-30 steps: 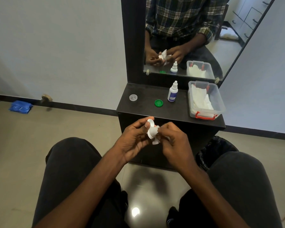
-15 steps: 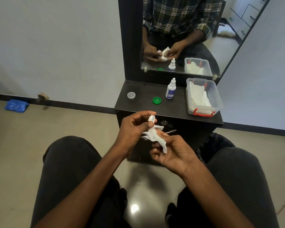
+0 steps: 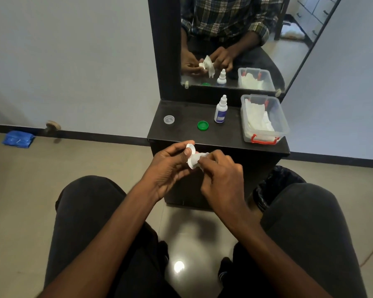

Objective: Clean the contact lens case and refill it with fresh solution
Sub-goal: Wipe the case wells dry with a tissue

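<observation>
My left hand (image 3: 170,168) holds the white contact lens case (image 3: 191,157) upright between thumb and fingers, just in front of the black shelf (image 3: 187,134). My right hand (image 3: 222,179) pinches a white tissue (image 3: 201,157) and presses it into the lower well of the case. On the shelf lie a green cap (image 3: 203,125) and a clear cap (image 3: 169,119). A small white solution bottle (image 3: 220,110) with a blue label stands upright behind the green cap.
A clear plastic box (image 3: 282,123) with red clips holds white tissues at the shelf's right end. A mirror (image 3: 235,39) rises behind the shelf. A black bin (image 3: 274,188) stands by my right knee. A blue cloth (image 3: 18,139) lies on the floor at the left.
Half a second ago the tissue hung loose between my hands, with the right palm up. My right hand has turned over and pushed the tissue back into the case.
</observation>
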